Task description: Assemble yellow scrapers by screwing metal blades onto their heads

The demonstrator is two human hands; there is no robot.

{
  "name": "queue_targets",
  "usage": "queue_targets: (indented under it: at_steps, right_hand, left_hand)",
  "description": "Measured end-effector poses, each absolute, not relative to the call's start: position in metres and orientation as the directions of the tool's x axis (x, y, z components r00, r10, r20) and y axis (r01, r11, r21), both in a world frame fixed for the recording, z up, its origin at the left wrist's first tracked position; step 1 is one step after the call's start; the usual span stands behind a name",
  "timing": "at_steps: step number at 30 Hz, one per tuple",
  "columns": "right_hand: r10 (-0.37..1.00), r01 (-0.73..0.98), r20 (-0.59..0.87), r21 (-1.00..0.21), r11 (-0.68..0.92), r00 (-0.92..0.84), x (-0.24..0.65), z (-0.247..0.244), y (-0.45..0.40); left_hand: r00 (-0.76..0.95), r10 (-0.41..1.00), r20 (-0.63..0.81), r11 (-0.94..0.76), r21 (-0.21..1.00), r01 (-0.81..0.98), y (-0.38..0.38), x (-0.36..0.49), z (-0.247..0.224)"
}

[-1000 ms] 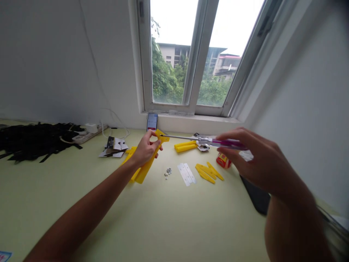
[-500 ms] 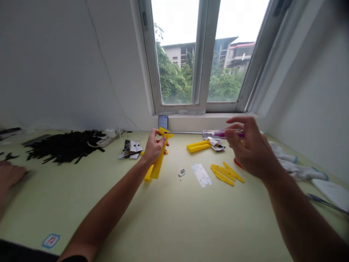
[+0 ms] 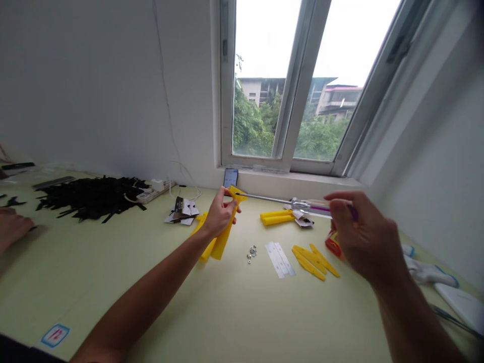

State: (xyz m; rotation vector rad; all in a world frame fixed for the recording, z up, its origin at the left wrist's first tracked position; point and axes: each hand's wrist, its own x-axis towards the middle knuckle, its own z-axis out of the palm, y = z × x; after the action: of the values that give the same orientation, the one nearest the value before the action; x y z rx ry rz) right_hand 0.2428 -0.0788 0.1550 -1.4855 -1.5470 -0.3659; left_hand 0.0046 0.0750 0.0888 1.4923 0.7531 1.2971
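your left hand (image 3: pixel 221 214) grips a plastic piece (image 3: pixel 223 239), and the screwdriver (image 3: pixel 298 203) in your right hand (image 3: pixel 365 234) reaches across just behind it. right of your grip on the desk (image 3: pixel 113 302) lie small nuts (image 3: pixel 251 253), then flat strips (image 3: pixel 279 258) and plastic slats (image 3: pixel 312 261), with plastic bars (image 3: pixel 276 218) behind them. behind and left of your grip sit card scraps (image 3: pixel 180 212) and a power strip (image 3: pixel 151 194), while a phone (image 3: pixel 230 177) stands against the window sill (image 3: pixel 295 179) almost straight ahead.
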Motion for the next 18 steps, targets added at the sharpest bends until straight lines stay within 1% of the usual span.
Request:
queue_targets:
  at_steps: [3, 4, 7, 8, 11, 12, 15, 16, 18]
  right_hand:
    - [0.672, 0.851, 0.74, -0.364, 0.379, 0.018, 0.243, 0.156, -0.079]
    - [0.681, 0.846, 0.731, -0.383, 0.371, 0.032, 0.244, 0.157, -0.079]
    - [0.703, 0.86, 0.682, -0.467, 0.206, 0.202, 0.248, 0.158, -0.077]
    - [0.709, 0.857, 0.678, -0.469, 0.213, 0.194, 0.25, 0.158, -0.076]
    - [0.716, 0.8, 0.698, -0.439, 0.409, 0.017, 0.258, 0.157, -0.073]
    - [0.712, 0.793, 0.702, -0.444, 0.418, 0.018, 0.26, 0.157, -0.072]
    - [0.677, 0.82, 0.711, -0.494, 0.289, 0.19, 0.26, 0.157, -0.073]
    - [0.66, 0.825, 0.724, -0.488, 0.284, 0.201, 0.258, 0.157, -0.073]
    - [0.642, 0.815, 0.757, -0.446, 0.371, 0.122, 0.255, 0.157, -0.075]
  left_hand:
    - [0.226, 0.907, 0.355, -0.324, 0.932, -0.162, 0.077, 0.002, 0.089]
    - [0.233, 0.904, 0.358, -0.327, 0.931, -0.162, 0.078, 0.001, 0.089]
    - [0.264, 0.891, 0.369, -0.342, 0.928, -0.145, 0.081, -0.001, 0.089]
    - [0.27, 0.889, 0.369, -0.342, 0.929, -0.142, 0.081, -0.002, 0.09]
    - [0.274, 0.889, 0.367, -0.337, 0.929, -0.151, 0.08, -0.003, 0.094]
    - [0.274, 0.886, 0.373, -0.342, 0.927, -0.156, 0.078, -0.003, 0.096]
    - [0.282, 0.878, 0.388, -0.359, 0.921, -0.15, 0.075, -0.003, 0.099]
    - [0.279, 0.879, 0.388, -0.361, 0.921, -0.143, 0.074, -0.003, 0.099]
    - [0.269, 0.883, 0.385, -0.362, 0.923, -0.132, 0.074, -0.003, 0.097]
